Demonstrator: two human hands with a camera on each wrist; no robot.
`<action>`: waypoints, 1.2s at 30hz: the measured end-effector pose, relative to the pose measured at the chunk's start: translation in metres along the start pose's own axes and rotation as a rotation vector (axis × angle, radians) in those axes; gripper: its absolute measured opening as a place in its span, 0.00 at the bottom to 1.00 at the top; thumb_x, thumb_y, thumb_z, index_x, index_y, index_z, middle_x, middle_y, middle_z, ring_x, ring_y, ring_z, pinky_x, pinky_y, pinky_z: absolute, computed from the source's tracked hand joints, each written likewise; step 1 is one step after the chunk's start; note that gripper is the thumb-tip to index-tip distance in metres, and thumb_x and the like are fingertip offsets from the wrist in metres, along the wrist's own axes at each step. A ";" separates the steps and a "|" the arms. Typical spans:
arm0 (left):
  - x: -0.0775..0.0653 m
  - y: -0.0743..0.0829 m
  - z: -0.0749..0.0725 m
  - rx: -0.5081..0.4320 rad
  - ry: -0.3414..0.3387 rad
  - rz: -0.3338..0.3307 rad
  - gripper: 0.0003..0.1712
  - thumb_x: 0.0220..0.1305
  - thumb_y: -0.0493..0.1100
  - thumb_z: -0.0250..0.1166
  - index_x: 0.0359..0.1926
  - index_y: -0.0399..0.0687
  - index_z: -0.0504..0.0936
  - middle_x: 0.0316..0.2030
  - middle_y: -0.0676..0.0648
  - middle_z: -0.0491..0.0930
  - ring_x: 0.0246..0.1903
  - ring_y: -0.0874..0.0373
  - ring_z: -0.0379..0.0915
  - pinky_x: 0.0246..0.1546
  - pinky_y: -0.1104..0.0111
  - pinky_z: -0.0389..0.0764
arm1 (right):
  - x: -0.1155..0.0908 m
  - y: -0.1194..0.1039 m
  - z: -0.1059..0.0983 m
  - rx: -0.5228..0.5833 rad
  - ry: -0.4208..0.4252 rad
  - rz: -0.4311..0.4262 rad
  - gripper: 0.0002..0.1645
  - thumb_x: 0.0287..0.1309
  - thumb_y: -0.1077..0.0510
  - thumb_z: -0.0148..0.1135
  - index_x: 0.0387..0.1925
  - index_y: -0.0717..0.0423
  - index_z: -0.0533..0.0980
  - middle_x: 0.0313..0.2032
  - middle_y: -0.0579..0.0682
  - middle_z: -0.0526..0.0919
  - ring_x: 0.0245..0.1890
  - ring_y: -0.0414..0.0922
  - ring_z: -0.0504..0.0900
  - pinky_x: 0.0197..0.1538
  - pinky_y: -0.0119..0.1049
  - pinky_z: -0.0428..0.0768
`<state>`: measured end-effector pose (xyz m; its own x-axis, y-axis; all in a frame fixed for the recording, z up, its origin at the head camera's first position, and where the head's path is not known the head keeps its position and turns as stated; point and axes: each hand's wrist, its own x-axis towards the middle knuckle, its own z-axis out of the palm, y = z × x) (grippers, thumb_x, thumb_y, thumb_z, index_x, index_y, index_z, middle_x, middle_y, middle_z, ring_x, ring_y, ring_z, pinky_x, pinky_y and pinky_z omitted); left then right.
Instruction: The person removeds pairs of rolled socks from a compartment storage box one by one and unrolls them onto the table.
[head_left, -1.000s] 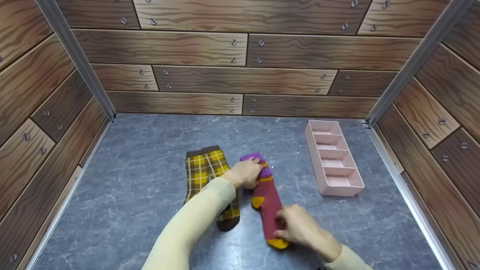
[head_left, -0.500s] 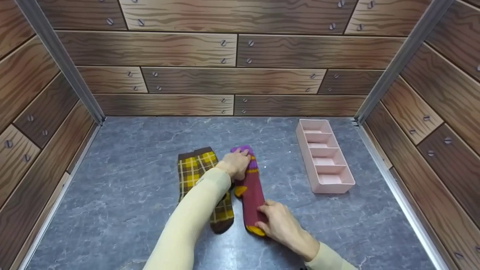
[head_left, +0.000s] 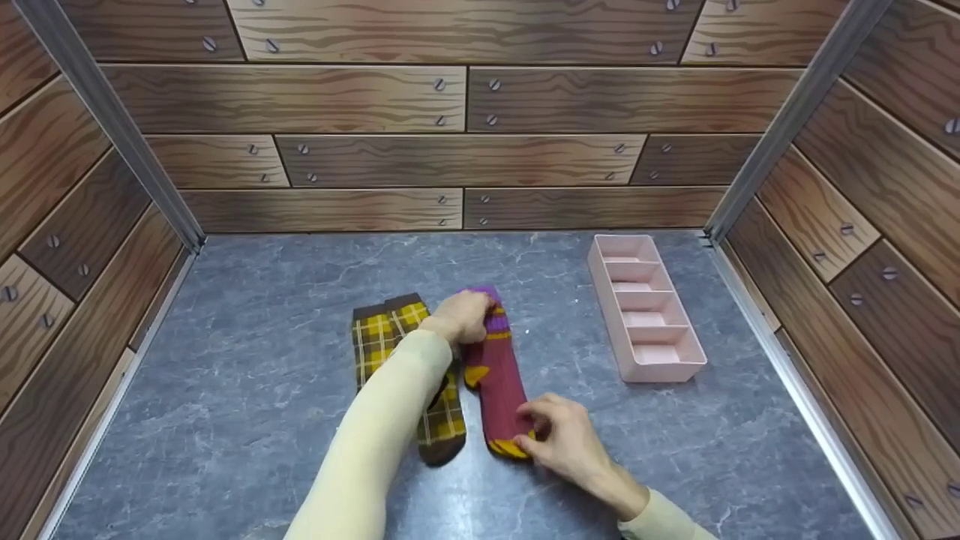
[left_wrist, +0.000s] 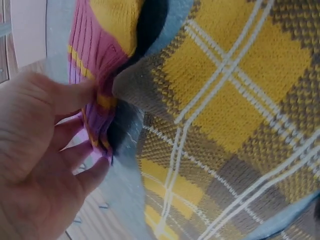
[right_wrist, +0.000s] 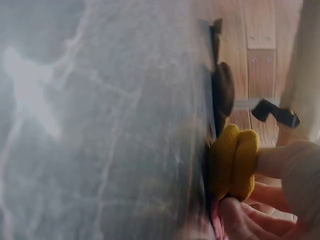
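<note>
A pair of maroon socks (head_left: 499,382), one on top of the other, has purple cuffs with yellow stripes and yellow heels and toes. At the cuff end my left hand (head_left: 463,313) pinches the edge; the left wrist view shows thumb and fingers around the striped cuff (left_wrist: 102,107). My right hand (head_left: 568,444) is at the toe end, thumb and fingers curled. Up close in the right wrist view, it holds the two stacked yellow toes (right_wrist: 234,162). Left of these, partly beneath my left forearm, lie brown-and-yellow plaid socks (head_left: 373,341).
A pink box (head_left: 626,337) with several compartments stands to the right on the grey marbled surface (head_left: 285,270). Wood-patterned walls (head_left: 360,157) enclose the back and both sides.
The view has shifted slightly. The maroon socks now lie closer to the plaid ones. My left fingers have curled in at the cuff, while my right hand stays by the toes.
</note>
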<state>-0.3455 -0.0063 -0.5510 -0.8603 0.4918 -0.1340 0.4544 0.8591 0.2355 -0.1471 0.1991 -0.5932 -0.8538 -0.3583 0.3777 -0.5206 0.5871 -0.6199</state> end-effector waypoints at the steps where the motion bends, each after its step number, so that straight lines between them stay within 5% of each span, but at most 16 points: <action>1: 0.000 -0.001 0.000 -0.015 0.025 -0.008 0.21 0.61 0.35 0.69 0.56 0.46 0.86 0.52 0.44 0.86 0.52 0.47 0.83 0.56 0.56 0.85 | 0.000 0.001 -0.002 0.051 0.003 0.042 0.25 0.44 0.64 0.86 0.46 0.64 0.87 0.38 0.55 0.89 0.28 0.43 0.87 0.33 0.33 0.87; 4: 0.002 -0.005 0.001 -0.031 0.083 -0.033 0.14 0.66 0.39 0.69 0.53 0.44 0.86 0.47 0.42 0.87 0.48 0.45 0.83 0.53 0.56 0.85 | -0.002 0.001 -0.006 0.165 -0.015 0.166 0.33 0.42 0.63 0.88 0.52 0.67 0.84 0.36 0.58 0.88 0.25 0.42 0.87 0.29 0.32 0.87; 9: 0.006 -0.010 0.004 -0.043 0.126 -0.100 0.18 0.72 0.46 0.68 0.56 0.41 0.83 0.53 0.39 0.85 0.55 0.43 0.81 0.60 0.55 0.82 | -0.004 -0.002 -0.007 0.219 -0.095 0.306 0.42 0.40 0.63 0.89 0.59 0.69 0.80 0.30 0.53 0.86 0.23 0.39 0.85 0.27 0.31 0.86; 18: 0.015 -0.013 0.006 -0.139 0.211 -0.206 0.23 0.65 0.42 0.71 0.60 0.42 0.84 0.54 0.37 0.80 0.57 0.38 0.76 0.62 0.51 0.80 | -0.006 -0.006 -0.005 0.201 -0.141 0.392 0.49 0.35 0.68 0.87 0.64 0.69 0.78 0.30 0.48 0.84 0.24 0.37 0.83 0.30 0.29 0.86; 22: 0.019 -0.014 0.003 -0.208 0.247 -0.238 0.18 0.66 0.40 0.69 0.57 0.46 0.89 0.54 0.39 0.82 0.57 0.41 0.77 0.63 0.52 0.79 | -0.006 -0.003 -0.005 0.273 -0.139 0.435 0.40 0.40 0.67 0.85 0.59 0.71 0.80 0.28 0.49 0.85 0.22 0.37 0.82 0.25 0.30 0.84; 27: 0.016 -0.020 0.001 -0.312 0.309 -0.276 0.10 0.69 0.45 0.71 0.48 0.56 0.94 0.52 0.46 0.87 0.55 0.48 0.82 0.60 0.56 0.81 | -0.005 0.000 -0.004 0.242 -0.128 0.461 0.20 0.47 0.59 0.86 0.41 0.64 0.88 0.24 0.45 0.86 0.19 0.34 0.78 0.20 0.28 0.78; 36: 0.010 -0.023 0.005 -0.214 0.500 -0.128 0.07 0.70 0.49 0.72 0.44 0.64 0.95 0.44 0.52 0.91 0.45 0.51 0.86 0.48 0.55 0.86 | -0.003 -0.001 -0.003 0.203 -0.104 0.456 0.12 0.47 0.58 0.85 0.31 0.57 0.87 0.22 0.41 0.85 0.17 0.35 0.77 0.20 0.29 0.79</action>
<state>-0.3633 -0.0206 -0.5627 -0.9340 0.2140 0.2860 0.3272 0.8338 0.4446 -0.1444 0.2018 -0.5917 -0.9842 -0.1752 -0.0268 -0.0755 0.5513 -0.8309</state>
